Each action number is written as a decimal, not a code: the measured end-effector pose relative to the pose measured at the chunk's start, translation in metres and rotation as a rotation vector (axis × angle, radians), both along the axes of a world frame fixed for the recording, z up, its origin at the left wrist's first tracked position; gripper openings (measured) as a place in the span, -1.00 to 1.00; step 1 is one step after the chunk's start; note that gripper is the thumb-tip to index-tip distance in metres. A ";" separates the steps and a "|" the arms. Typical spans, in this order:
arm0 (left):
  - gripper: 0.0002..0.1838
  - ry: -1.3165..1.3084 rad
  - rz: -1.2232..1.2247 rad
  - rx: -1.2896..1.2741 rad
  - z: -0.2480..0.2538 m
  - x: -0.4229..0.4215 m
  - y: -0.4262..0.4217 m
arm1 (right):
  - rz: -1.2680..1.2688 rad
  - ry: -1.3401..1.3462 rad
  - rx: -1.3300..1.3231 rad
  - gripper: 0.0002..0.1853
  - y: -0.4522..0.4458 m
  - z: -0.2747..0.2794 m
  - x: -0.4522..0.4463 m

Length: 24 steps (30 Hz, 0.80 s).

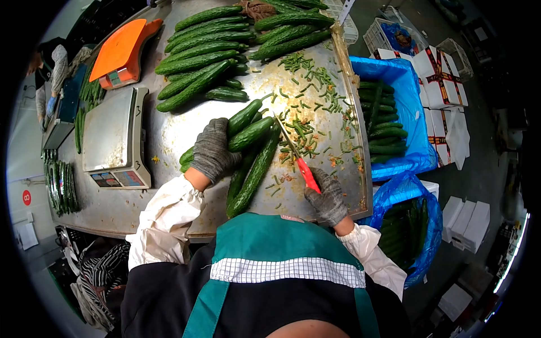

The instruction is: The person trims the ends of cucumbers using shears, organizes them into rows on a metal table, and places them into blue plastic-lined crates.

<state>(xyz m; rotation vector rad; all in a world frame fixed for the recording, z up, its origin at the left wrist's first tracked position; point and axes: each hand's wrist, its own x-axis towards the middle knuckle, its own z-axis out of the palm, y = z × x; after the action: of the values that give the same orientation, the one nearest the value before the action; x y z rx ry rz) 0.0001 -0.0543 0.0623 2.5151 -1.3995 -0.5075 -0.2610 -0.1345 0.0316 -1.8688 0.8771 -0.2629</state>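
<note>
Near the bench's left edge, banded cucumbers (61, 186) lie beside a flat-topped scale (108, 132), with an orange scale (119, 52) toward the far edge. Stacked cucumbers (194, 67) fill the bench's far side. At mid-bench, the gloved left hand (216, 151) is closed over a few held cucumbers (252, 135), their ends angled toward the far right corner; two long cucumbers (260, 172) lie just beside them, toward the near edge. Green trimmings (303, 130) litter the right half. Near the bench's near right corner, the gloved right hand (328, 197) grips a red-handled cutting tool (307, 174); its tip seems to meet a cucumber end, though contact is hard to tell. Past the right edge stand two blue-lined containers (418, 127) of cucumbers.
</note>
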 end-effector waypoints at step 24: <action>-0.26 -0.168 -0.297 -0.082 -0.005 -0.001 0.005 | -0.045 -0.070 0.011 -0.54 -0.004 0.003 0.000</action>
<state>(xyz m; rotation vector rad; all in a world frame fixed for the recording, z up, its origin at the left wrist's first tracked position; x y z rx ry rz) -0.0010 -0.0496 0.0577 2.3429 -1.8308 -0.2858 -0.2614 -0.1389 0.0343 -1.8204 0.8722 -0.3485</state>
